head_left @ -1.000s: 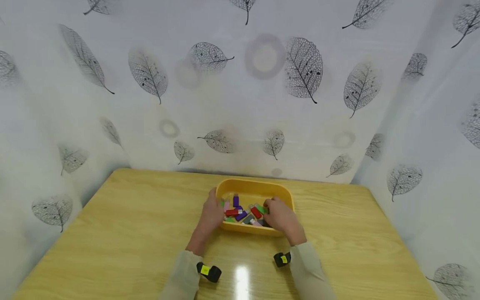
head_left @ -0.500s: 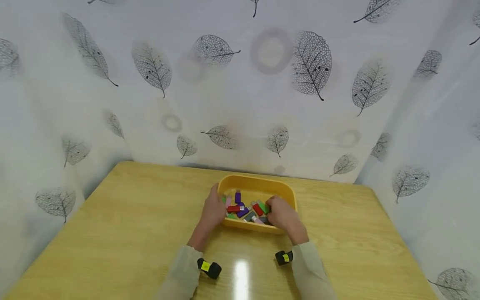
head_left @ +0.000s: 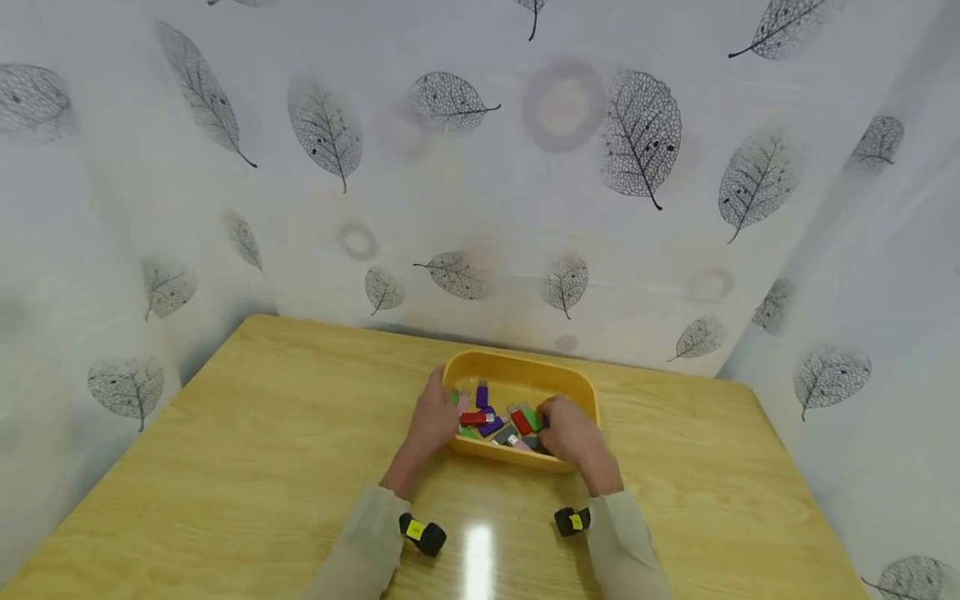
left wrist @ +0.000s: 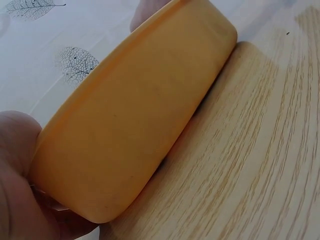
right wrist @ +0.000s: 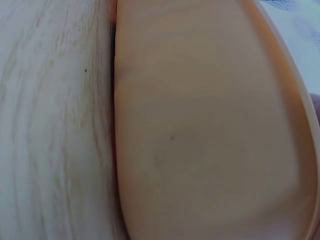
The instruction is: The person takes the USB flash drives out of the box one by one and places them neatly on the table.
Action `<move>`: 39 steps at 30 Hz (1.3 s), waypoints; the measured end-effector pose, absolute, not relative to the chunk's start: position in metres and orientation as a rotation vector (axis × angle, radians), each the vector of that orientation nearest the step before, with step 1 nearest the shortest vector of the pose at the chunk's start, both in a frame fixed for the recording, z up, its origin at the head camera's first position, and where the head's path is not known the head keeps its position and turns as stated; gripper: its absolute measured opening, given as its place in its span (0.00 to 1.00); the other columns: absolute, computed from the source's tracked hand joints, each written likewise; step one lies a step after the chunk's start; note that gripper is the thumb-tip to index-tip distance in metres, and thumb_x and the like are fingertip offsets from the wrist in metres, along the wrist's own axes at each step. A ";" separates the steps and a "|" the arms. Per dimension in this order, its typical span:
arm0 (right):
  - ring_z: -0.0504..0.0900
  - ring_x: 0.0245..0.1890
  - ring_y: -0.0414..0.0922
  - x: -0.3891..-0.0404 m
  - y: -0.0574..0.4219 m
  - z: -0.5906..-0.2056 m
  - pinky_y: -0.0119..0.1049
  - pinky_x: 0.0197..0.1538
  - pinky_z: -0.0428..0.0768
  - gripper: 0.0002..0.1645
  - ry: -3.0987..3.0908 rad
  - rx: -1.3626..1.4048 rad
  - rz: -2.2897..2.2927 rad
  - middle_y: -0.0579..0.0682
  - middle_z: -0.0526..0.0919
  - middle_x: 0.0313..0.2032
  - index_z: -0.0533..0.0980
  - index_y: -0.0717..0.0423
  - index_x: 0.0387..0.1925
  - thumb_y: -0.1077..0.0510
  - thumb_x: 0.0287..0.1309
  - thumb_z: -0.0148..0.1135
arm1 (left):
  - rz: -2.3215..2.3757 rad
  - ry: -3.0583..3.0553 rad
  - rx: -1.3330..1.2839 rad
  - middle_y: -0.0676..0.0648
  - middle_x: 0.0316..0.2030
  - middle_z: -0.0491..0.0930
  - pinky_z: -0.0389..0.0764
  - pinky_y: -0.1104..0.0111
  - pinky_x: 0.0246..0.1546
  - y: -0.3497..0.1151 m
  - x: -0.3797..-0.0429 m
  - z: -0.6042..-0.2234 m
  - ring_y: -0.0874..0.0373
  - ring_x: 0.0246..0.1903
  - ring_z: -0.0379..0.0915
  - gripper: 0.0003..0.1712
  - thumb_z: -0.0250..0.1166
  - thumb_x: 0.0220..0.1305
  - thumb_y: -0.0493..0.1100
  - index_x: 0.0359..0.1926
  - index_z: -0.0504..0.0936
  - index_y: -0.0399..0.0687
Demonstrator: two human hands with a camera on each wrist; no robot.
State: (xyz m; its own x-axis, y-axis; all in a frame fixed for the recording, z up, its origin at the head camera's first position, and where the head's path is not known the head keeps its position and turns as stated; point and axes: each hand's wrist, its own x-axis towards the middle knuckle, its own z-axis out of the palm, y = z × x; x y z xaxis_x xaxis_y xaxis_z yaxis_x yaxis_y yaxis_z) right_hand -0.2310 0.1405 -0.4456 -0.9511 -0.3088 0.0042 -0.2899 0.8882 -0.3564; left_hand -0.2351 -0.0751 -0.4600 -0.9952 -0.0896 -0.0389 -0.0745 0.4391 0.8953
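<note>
A yellow plastic bin (head_left: 517,363) stands near the back of the table with several USB sticks in it. My left hand (head_left: 435,417) grips the bin's left end; the left wrist view shows its thumb at the rim and fingers curled under the base. Inside the right part, my right hand (head_left: 572,435) pinches a purple USB stick (head_left: 546,420), mostly hidden by the fingers. Left of that hand lie a green USB stick (head_left: 531,417) and a red one (head_left: 520,422). Another red USB stick (head_left: 473,418) lies near my left hand. The bin's outer wall (right wrist: 200,110) fills most of the right wrist view.
The wood-grain table (head_left: 315,433) extends on both sides of the bin. Behind it hangs a pale curtain (head_left: 480,192) printed with leaves. A black wrist camera (head_left: 424,535) sits by the left sleeve, another black camera (head_left: 572,522) by the right.
A purple USB stick now shows at my right fingertips, which have shifted slightly away from the green one. My left hand keeps its hold on the bin. The head view has turned a little.
</note>
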 end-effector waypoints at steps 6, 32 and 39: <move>0.75 0.44 0.50 -0.224 0.142 -0.451 0.50 0.48 0.77 0.23 2.985 -0.421 -0.585 0.58 0.80 0.47 0.77 0.63 0.47 0.65 0.43 0.60 | -1.662 -2.655 0.159 0.36 0.63 0.63 0.64 0.48 0.58 -0.074 -0.228 -0.464 0.45 0.58 0.60 0.26 0.42 0.70 0.36 0.67 0.52 0.41; 0.71 0.33 0.46 -0.230 0.144 -0.449 0.42 0.37 0.76 0.03 3.067 -0.513 -0.580 0.56 0.78 0.39 0.76 0.59 0.25 0.67 0.43 0.59 | -1.695 -2.639 0.193 0.36 0.63 0.62 0.64 0.47 0.58 -0.074 -0.233 -0.459 0.45 0.59 0.59 0.25 0.38 0.70 0.37 0.67 0.52 0.43; 0.69 0.27 0.44 -0.230 0.144 -0.450 0.39 0.31 0.73 0.04 3.048 -0.543 -0.584 0.51 0.78 0.31 0.76 0.57 0.24 0.68 0.44 0.58 | -1.706 -2.651 0.222 0.38 0.64 0.61 0.63 0.47 0.59 -0.074 -0.235 -0.460 0.47 0.59 0.59 0.25 0.37 0.70 0.37 0.67 0.51 0.45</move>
State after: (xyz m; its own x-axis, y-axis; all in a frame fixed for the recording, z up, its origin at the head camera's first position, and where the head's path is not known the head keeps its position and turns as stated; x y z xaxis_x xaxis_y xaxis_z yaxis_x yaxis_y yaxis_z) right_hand -0.2305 0.1441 -0.4495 -0.9406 -0.3318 0.0722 -0.3350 0.8720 -0.3570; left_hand -0.2346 -0.0736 -0.4596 -0.9900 -0.1078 -0.0914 -0.1278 0.4071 0.9044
